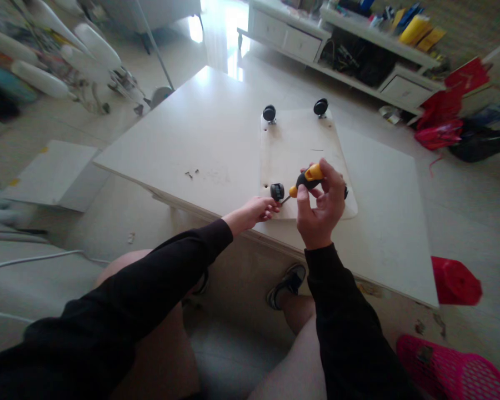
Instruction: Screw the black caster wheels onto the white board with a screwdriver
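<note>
In my right hand (321, 208) is a screwdriver (308, 176) with a yellow and black handle. Its shaft slants down to the left, toward the base of a black caster (277, 191). My left hand (261, 211) is at the screwdriver's tip, fingers pinched together; what they hold is hidden. The caster stands on a pale board (300, 133) with rounded corners. Two more black casters, one on the left (269, 114) and one on the right (320, 107), stand at the board's far corners. Behind my right hand, a dark part shows at the near right corner.
The board lies on a white tabletop (170, 133), with several small screws (189, 174) to its left. A thin dark piece (317, 149) rests on the board. A white cabinet (291, 41) stands beyond. On the floor are a red stool (458, 280) and a pink basket (462, 369).
</note>
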A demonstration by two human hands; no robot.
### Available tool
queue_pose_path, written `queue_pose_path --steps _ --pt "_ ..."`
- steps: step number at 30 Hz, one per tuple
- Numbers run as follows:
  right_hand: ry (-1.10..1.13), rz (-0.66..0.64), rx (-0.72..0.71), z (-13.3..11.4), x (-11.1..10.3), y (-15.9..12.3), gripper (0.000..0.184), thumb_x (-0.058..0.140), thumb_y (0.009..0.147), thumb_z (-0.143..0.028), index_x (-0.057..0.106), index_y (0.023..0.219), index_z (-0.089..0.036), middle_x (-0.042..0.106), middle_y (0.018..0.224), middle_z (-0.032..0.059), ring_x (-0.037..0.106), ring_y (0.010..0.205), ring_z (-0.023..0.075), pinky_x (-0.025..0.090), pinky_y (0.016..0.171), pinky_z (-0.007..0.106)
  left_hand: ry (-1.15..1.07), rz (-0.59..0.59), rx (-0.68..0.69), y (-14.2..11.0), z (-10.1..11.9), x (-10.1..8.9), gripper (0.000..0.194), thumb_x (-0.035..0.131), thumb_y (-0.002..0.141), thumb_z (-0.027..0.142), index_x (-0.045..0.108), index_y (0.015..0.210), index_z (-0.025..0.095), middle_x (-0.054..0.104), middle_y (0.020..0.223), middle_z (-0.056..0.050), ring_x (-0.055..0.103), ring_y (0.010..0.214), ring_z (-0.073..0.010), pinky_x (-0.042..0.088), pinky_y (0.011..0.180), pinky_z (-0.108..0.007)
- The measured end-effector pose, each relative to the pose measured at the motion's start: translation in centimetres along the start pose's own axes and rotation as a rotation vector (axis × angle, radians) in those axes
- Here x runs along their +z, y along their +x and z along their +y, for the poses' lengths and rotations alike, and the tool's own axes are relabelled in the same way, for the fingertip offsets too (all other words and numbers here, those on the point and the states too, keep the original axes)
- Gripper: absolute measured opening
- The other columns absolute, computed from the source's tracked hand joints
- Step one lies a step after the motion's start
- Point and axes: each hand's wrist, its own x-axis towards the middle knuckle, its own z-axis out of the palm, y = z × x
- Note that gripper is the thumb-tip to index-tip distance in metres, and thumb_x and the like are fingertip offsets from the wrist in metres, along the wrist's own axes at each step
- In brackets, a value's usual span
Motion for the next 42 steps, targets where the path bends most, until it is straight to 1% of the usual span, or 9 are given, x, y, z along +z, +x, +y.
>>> queue_pose_path --steps 4,7,13,16,18,30,34,38,42 --pt "-0.024 -0.011 0.009 0.1 -0.2 0.1 0.057 0.055 0.098 -0.033 0.048 0.154 -0.035 0.064 0.144 0.0099 0.072 0.125 0.0248 0.071 0.089 0.043 0.017 -0.037 -0.007 -0.3 0.1 0.2 0.015 0.061 0.097 0.012 0.070 0.085 0.011 0.065 0.072 -0.002 0.045 0.047 -0.0032 0.035 0.047 -0.016" --pt "-0.048 0.022 0.012 0.2 -0.3 0.2 0.056 0.055 0.098 -0.034 0.048 0.153 -0.034 0.063 0.143 0.0108 0.072 0.125 0.0250 0.071 0.086 0.043 0.182 -0.033 0.035 -0.5 0.1 0.2 0.017 0.059 0.097 0.014 0.070 0.084 0.012 0.069 0.075 -0.003 0.052 0.048 -0.0054 0.040 0.050 -0.020" --pt "-0.051 0.087 0.046 0.4 -0.4 0.4 0.056 0.054 0.098 -0.036 0.045 0.153 -0.035 0.061 0.139 0.0108 0.073 0.122 0.0250 0.070 0.084 0.043 0.660 0.088 0.319 -0.6 -0.1 -0.4 0.015 0.065 0.092 0.012 0.073 0.079 0.014 0.071 0.072 -0.003 0.062 0.054 -0.0121 0.046 0.056 -0.026" --pt "-0.033 0.103 0.052 0.3 -0.4 0.5 0.055 0.055 0.098 -0.036 0.045 0.152 -0.036 0.059 0.140 0.0106 0.073 0.122 0.0253 0.070 0.085 0.044 0.805 0.185 0.488 -0.8 -0.2 -0.7 0.006 0.073 0.086 0.014 0.079 0.086 0.015 0.075 0.076 -0.005 0.067 0.066 -0.0153 0.046 0.063 -0.028" --pt "-0.029 0.117 0.057 0.2 -0.4 0.6 0.054 0.056 0.098 -0.037 0.046 0.151 -0.036 0.058 0.140 0.0103 0.073 0.122 0.0250 0.071 0.086 0.044 0.883 0.246 0.555 -1.1 -0.2 -0.7 0.012 0.077 0.082 0.014 0.081 0.093 0.016 0.079 0.083 -0.005 0.069 0.073 -0.0170 0.047 0.067 -0.029" --pt "-0.069 0.195 0.113 -0.2 -0.4 0.7 0.053 0.058 0.098 -0.040 0.050 0.149 -0.033 0.056 0.143 0.0102 0.069 0.119 0.0217 0.070 0.085 0.039 1.147 0.290 0.513 -2.0 0.0 -0.3 0.030 0.073 0.087 0.016 0.089 0.111 0.025 0.085 0.101 -0.008 0.077 0.093 -0.0262 0.058 0.087 -0.037" --pt "-0.008 0.262 0.071 -0.3 -0.5 1.1 0.052 0.061 0.095 -0.036 0.053 0.147 -0.031 0.055 0.142 0.0101 0.068 0.119 0.0219 0.069 0.091 0.040 1.177 0.293 0.504 -2.2 -0.1 -0.2 0.032 0.071 0.089 0.017 0.090 0.113 0.025 0.085 0.104 -0.010 0.077 0.097 -0.0288 0.058 0.090 -0.040" --pt "-0.038 0.321 0.046 0.2 -0.8 1.4 0.053 0.058 0.093 -0.037 0.054 0.145 -0.032 0.053 0.141 0.0098 0.065 0.125 0.0248 0.068 0.098 0.049 1.101 0.283 0.487 -1.9 -0.4 -0.4 0.032 0.073 0.088 0.020 0.090 0.116 0.024 0.085 0.100 -0.009 0.077 0.092 -0.0265 0.058 0.088 -0.038" --pt "-0.055 0.353 0.087 0.9 -1.0 1.5 0.054 0.056 0.092 -0.040 0.051 0.145 -0.031 0.051 0.141 0.0106 0.061 0.133 0.0275 0.067 0.100 0.052 0.992 0.219 0.480 -1.4 -0.8 -0.7 0.031 0.077 0.085 0.019 0.090 0.113 0.021 0.083 0.090 -0.007 0.074 0.081 -0.0211 0.056 0.081 -0.033"
